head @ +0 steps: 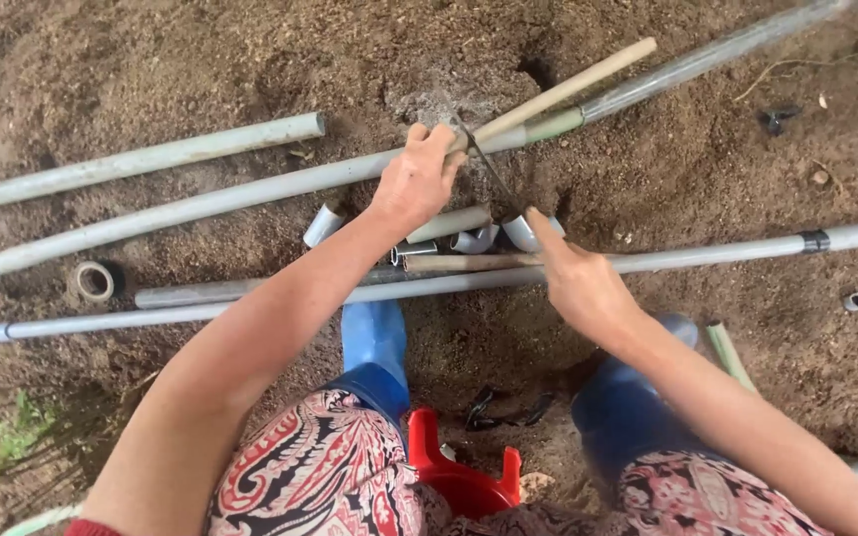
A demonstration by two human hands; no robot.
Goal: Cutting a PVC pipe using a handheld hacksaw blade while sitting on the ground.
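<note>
The left hand (pixel 417 179) is closed around a long grey pipe (pixel 250 196) just where a pale wooden stick (pixel 568 87) crosses it, fingers curled over the top and the wrist bent down from a forearm reaching out over the knee. The right hand (pixel 573 273) pinches the lower end of a thin dark strip (pixel 494 171), which runs taut up to the left hand's fingers; its own fingers are drawn narrow, index stretched forward.

Between and just below the hands lie four short grey pipe offcuts (pixel 469 230), close together on the soil (pixel 647 169). Four long grey pipes lie across the ground: the held one, a shorter one (pixel 141 159) above it at left, and two (pixel 707 256) running near the boots. A small tape roll (pixel 94 282) sits at left, and one tiny pipe ring (pixel 857 300) at right. Two blue boots (pixel 374 342) straddle a red stool (pixel 459 476).
</note>
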